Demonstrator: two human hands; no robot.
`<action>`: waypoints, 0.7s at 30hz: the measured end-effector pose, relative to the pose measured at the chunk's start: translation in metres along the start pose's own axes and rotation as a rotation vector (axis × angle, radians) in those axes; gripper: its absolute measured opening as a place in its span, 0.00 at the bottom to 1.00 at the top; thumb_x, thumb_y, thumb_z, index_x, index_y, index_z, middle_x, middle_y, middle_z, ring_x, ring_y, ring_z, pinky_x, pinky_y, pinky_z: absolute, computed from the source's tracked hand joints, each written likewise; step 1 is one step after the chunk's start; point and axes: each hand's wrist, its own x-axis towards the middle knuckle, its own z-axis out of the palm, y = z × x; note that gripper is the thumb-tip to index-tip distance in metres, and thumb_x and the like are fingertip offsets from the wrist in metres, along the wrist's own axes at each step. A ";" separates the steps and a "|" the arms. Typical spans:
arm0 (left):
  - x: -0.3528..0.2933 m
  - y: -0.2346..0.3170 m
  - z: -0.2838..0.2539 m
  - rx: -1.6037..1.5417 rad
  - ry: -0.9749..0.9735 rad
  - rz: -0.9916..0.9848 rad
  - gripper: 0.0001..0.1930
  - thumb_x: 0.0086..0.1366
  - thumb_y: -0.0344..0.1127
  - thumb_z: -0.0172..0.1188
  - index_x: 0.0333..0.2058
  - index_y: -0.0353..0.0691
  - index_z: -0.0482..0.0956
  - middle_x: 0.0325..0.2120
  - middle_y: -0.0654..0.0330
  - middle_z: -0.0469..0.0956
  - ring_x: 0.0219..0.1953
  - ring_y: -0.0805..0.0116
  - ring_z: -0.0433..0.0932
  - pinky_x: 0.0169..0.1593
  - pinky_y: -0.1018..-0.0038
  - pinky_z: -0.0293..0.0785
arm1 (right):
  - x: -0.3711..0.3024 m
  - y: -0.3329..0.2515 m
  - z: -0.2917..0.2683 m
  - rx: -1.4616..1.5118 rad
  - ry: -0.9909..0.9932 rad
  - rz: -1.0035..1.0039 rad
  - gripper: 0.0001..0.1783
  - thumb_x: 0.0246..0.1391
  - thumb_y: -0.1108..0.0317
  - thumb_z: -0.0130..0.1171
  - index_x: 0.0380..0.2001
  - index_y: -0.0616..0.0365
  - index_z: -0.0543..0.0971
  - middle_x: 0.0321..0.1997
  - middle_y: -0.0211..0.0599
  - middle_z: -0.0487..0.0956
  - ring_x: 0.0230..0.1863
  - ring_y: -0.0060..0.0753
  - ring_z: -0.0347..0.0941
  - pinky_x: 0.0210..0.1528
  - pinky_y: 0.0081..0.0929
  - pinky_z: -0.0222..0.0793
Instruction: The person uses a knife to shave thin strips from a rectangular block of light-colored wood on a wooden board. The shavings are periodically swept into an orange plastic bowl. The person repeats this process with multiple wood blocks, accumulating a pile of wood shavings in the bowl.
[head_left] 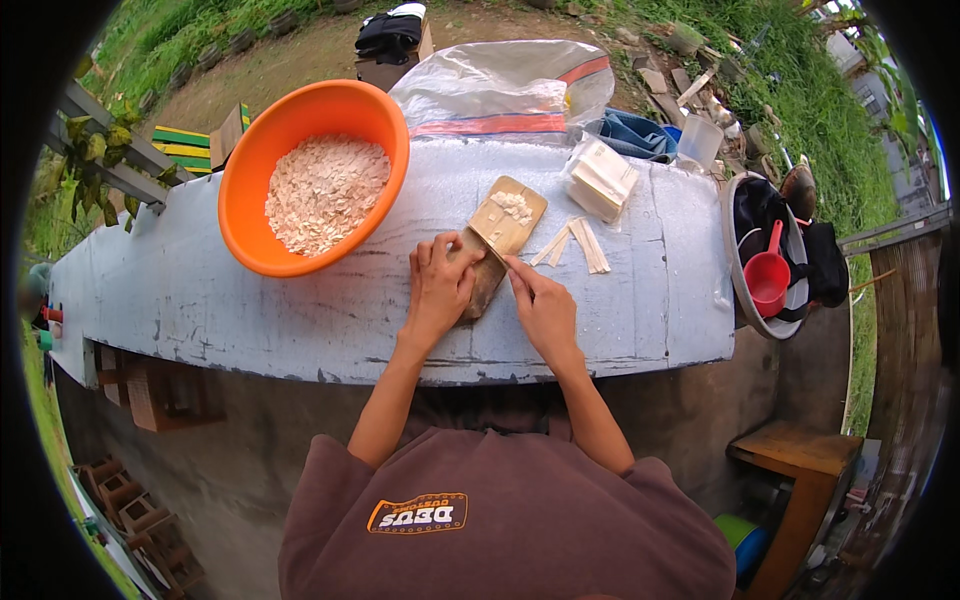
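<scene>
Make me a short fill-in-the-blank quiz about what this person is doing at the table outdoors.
1. The big bowl full of pale chips is coloured ____.
2. The left hand presses down on a small wooden ____.
3. The loose pale strips lie to the ____ of the wooden board.
4. The scoop in the basin at the table's right end is coloured ____.

Missing words: orange; board; right; red
</scene>
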 end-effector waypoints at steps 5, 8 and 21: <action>-0.001 -0.002 0.000 0.017 0.001 0.020 0.12 0.65 0.31 0.63 0.46 0.49 0.86 0.51 0.62 0.71 0.54 0.59 0.66 0.61 0.60 0.62 | 0.017 -0.003 0.013 0.032 0.041 -0.071 0.16 0.71 0.56 0.55 0.55 0.43 0.85 0.37 0.50 0.85 0.39 0.58 0.82 0.41 0.49 0.75; -0.003 -0.005 0.000 0.010 -0.007 -0.010 0.11 0.65 0.30 0.62 0.45 0.48 0.87 0.52 0.62 0.71 0.55 0.58 0.65 0.61 0.60 0.62 | 0.010 -0.007 0.007 0.049 -0.008 -0.028 0.17 0.71 0.56 0.55 0.55 0.43 0.85 0.37 0.51 0.85 0.39 0.58 0.82 0.41 0.48 0.75; -0.010 -0.007 -0.003 0.017 -0.016 -0.015 0.11 0.65 0.31 0.62 0.45 0.49 0.86 0.53 0.63 0.70 0.55 0.60 0.64 0.63 0.60 0.60 | 0.005 -0.004 0.015 0.033 0.022 -0.046 0.17 0.71 0.54 0.56 0.57 0.40 0.85 0.34 0.48 0.86 0.36 0.52 0.83 0.40 0.42 0.75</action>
